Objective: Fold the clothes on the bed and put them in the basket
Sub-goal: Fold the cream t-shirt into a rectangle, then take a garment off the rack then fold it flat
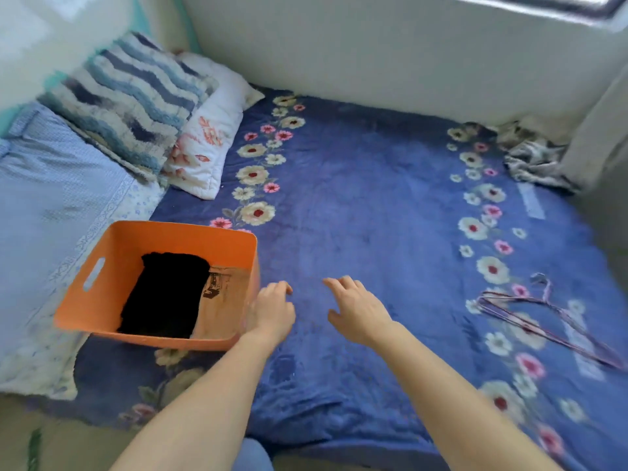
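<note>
Blue floral bed [373, 215], orange basket [112, 253] just beside left grip [273, 312]

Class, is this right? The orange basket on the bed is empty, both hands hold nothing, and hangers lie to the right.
No: the head view shows the orange basket holds a black garment. The left hand and right hand hold nothing; the hangers lie to its right.
</note>
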Demonstrator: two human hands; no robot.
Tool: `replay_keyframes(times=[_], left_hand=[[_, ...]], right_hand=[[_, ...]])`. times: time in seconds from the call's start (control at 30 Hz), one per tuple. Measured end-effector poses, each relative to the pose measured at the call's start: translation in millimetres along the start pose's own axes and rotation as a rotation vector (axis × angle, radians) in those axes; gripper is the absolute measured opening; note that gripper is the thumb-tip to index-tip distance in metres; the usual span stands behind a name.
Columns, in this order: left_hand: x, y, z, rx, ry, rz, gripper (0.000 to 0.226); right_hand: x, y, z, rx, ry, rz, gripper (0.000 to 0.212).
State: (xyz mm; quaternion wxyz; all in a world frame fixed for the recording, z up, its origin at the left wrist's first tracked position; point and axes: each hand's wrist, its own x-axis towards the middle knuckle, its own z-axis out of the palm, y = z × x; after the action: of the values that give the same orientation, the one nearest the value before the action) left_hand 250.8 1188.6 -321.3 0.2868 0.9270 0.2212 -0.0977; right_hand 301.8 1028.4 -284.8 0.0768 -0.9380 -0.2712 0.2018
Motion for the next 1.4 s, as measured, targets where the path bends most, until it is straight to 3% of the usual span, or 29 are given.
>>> replay_keyframes(times=[0.37,0.63,0.73,1.07,1.3,1.4], left_hand=[[-143.5,305.9,149.3,0.165,-0.205,0.728,0.029],[-220.0,471.0,234.1,0.361,-0.338,1.139,0.039],[-251.1,528.5,259.8,0.388,-0.383,1.238,0.041],[-371.1,785.1,320.1,0.244,-0.237,1.646,0.037],[-488.8,883.4,357.0,0.012,-0.339,1.842,0.029],[-535.1,910.5,373.9,-0.059,-0.399,1.849,0.028]], right_hand=[[-292.3,235.4,-26.0,0.070,0.189,0.620,0.058],[-472.9,344.7,-31.5,0.238,0.220,1.047,0.073],[-523.4,379.9,-42.3,0.231,0.231,1.125,0.076],[-705.4,523.0,-133.9,0.051,0.527,1.382,0.070],[-831.1,592.2,-165.0,-0.036,0.665,1.554,0.068],[-872.6,623.2,-178.4,-0.036,0.694,1.576,0.069]])
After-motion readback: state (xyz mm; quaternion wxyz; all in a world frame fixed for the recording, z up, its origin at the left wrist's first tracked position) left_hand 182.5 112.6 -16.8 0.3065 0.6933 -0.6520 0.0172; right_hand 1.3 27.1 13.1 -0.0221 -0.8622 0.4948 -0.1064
